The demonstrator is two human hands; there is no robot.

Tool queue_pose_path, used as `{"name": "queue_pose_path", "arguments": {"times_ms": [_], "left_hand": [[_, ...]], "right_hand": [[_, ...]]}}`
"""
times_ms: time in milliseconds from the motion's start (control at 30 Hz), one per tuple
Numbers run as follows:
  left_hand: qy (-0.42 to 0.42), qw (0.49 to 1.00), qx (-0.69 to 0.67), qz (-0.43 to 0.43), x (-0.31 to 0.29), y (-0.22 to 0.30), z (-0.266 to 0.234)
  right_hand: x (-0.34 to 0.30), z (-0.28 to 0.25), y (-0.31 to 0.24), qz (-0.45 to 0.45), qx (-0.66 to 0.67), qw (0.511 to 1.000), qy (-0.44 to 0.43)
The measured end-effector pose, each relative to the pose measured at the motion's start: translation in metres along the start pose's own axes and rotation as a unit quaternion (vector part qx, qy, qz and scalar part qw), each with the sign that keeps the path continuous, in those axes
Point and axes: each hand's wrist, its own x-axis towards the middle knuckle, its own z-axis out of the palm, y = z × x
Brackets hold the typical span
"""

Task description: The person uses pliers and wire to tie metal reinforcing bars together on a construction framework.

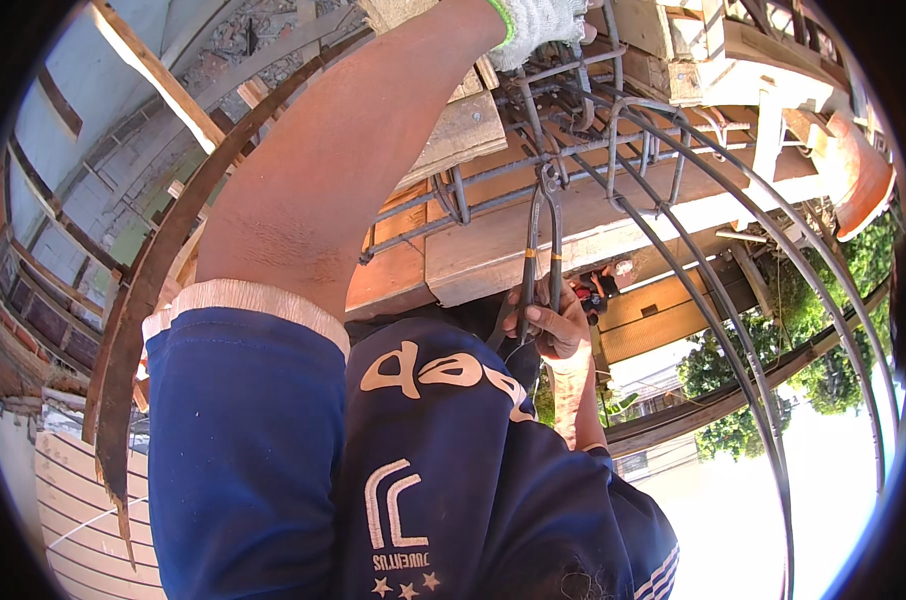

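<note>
My right hand [550,325], bare, is closed round the long dark handles of a pair of end-cutting pincers [533,235]. The jaws point up and meet a crossing of the steel rebar cage [545,140]; whether wire sits between them is too small to tell. Up at the top edge, my left hand [541,32] wears a pale knitted glove with a green cuff. It is beside the upper bars and a wooden block [463,135]. The picture's edge cuts it off, so its grip cannot be made out.
Formwork boards [493,255] run behind the cage. Long bent rebars [733,300] curve down on the right, near an orange rounded object [858,180]. A person in red and black [595,290] is farther below. A curved dark timber [153,260] passes left of my arm.
</note>
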Motion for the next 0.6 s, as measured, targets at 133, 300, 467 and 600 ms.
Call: {"name": "queue_pose_path", "arguments": {"times_ms": [133, 300, 467, 600], "left_hand": [[0.02, 1.0, 0.002, 0.006, 0.001, 0.001, 0.005], [-0.025, 1.0, -0.006, -0.018, 0.003, 0.0, 0.005], [-0.024, 1.0, 0.007, -0.008, 0.0, 0.005, -0.001], [-0.048, 0.999, 0.002, -0.001, 0.015, 0.001, 0.002]], "right_hand": [[0.013, 0.003, 0.024, -0.016, 0.318, 0.937, -0.143], [0.01, 0.012, 0.013, 0.06, 0.236, 0.961, -0.131], [0.005, -0.01, -0.002, -0.162, -0.655, 0.705, 0.218], [0.003, 0.002, -0.008, -0.191, -0.64, 0.705, 0.237]]}}
